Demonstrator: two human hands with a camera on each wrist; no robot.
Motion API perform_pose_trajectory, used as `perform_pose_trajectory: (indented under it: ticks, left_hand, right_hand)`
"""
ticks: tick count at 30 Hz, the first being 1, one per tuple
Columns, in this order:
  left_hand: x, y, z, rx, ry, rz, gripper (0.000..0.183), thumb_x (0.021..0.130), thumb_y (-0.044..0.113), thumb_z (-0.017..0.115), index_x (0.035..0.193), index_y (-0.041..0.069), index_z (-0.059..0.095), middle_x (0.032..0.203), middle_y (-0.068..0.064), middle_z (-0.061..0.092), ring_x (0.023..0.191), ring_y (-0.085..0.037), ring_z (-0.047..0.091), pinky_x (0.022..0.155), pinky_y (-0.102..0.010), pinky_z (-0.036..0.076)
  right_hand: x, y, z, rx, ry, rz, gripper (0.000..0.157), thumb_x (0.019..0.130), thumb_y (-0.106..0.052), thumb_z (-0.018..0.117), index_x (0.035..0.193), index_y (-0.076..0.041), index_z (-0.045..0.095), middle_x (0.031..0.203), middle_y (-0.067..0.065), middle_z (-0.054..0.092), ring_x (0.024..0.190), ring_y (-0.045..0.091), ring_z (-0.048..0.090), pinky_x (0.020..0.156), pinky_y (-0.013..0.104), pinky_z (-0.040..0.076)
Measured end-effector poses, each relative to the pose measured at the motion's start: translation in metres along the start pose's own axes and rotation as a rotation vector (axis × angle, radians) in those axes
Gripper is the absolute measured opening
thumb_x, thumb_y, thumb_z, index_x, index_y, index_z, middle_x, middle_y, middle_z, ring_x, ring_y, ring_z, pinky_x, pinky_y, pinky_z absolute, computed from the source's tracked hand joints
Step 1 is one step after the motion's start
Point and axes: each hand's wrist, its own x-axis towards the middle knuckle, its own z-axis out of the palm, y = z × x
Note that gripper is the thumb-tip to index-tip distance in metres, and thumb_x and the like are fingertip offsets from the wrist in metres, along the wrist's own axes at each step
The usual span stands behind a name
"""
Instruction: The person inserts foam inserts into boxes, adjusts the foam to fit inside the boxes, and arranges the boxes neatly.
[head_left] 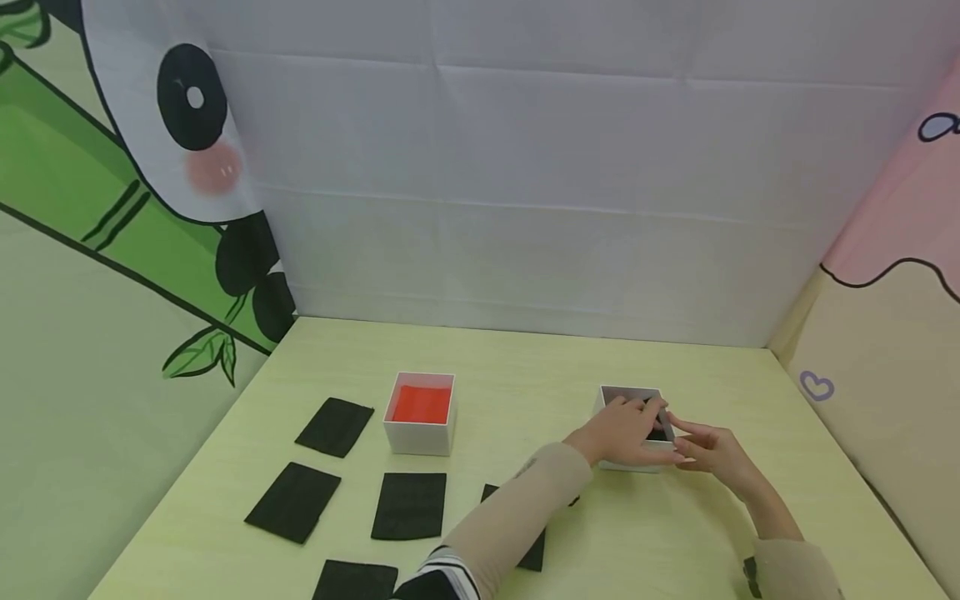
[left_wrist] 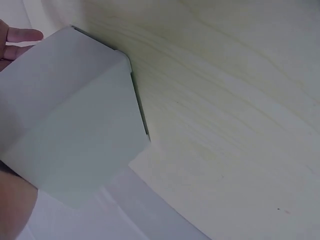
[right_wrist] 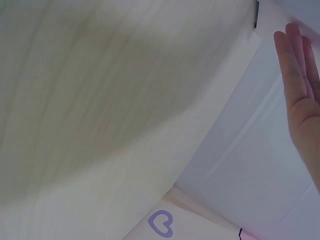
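Pale bench (head_left: pixel 525 362) looks only partway sorted: something black (head_left: pixel 658 435) is inside the white box (left_wrist: pixel 75 120) at 4 o'clock, left hand (head_left: pixel 626 432) over it (can't tell if pinching), right hand (head_left: pixel 708 454) straight-fingered alongside, loose black squares (head_left: pixel 408 507) left at 7-to-9 o'clock from it.

White box (head_left: pixel 613 468) under left hand (head_left: pixel 624 429): interior partly hidden. Black piece (head_left: pixel 534 552) left of grip: mostly covered by left sleeve (head_left: pixel 517 510). Second black piece (head_left: pixel 352 581), farther left: cut by lower edge.
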Motion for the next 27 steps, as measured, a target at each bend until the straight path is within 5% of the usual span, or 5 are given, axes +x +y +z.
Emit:
perform_pose_trajectory:
  ticks: [8, 16, 24, 27]
  left_hand:
    - [0.001, 0.006, -0.001, 0.101, -0.090, -0.071, 0.084, 0.075, 0.074, 0.035, 0.137, 0.017, 0.032, 0.113, 0.007, 0.055, 0.108, -0.009, 0.048, 0.095, -0.030, 0.029]
    - [-0.002, 0.004, -0.006, 0.069, -0.075, -0.036, 0.072, 0.079, 0.071, 0.034, 0.134, 0.024, 0.038, 0.118, 0.009, 0.052, 0.113, -0.010, 0.043, 0.097, -0.035, 0.026]
    - [-0.011, 0.004, -0.014, 0.166, -0.045, 0.004, 0.066, 0.081, 0.069, 0.033, 0.132, 0.028, 0.040, 0.124, 0.014, 0.047, 0.117, -0.006, 0.036, 0.098, -0.035, 0.023]
    - [-0.015, 0.004, -0.016, 0.202, -0.008, 0.038, 0.064, 0.081, 0.069, 0.033, 0.130, 0.028, 0.043, 0.124, 0.014, 0.047, 0.117, -0.005, 0.036, 0.097, -0.034, 0.024]
  right_hand:
    - [0.000, -0.002, 0.000, -0.026, -0.004, 0.003, 0.042, 0.092, -0.001, 0.046, 0.130, 0.010, 0.032, 0.099, 0.011, 0.064, 0.081, 0.013, 0.062, 0.067, 0.027, 0.049]
    - [0.000, -0.001, 0.000, -0.030, 0.006, 0.018, 0.042, 0.092, -0.002, 0.045, 0.129, 0.012, 0.030, 0.098, -0.010, 0.063, 0.082, 0.010, 0.061, 0.068, 0.027, 0.049]
    - [-0.001, -0.001, 0.003, -0.001, -0.010, -0.021, 0.041, 0.092, -0.001, 0.045, 0.133, -0.008, 0.040, 0.095, -0.009, 0.063, 0.081, 0.010, 0.061, 0.068, 0.029, 0.050]
    - [-0.001, -0.001, 0.003, 0.007, -0.009, -0.016, 0.041, 0.093, -0.001, 0.045, 0.133, -0.006, 0.040, 0.096, -0.010, 0.063, 0.081, 0.011, 0.062, 0.068, 0.029, 0.050]
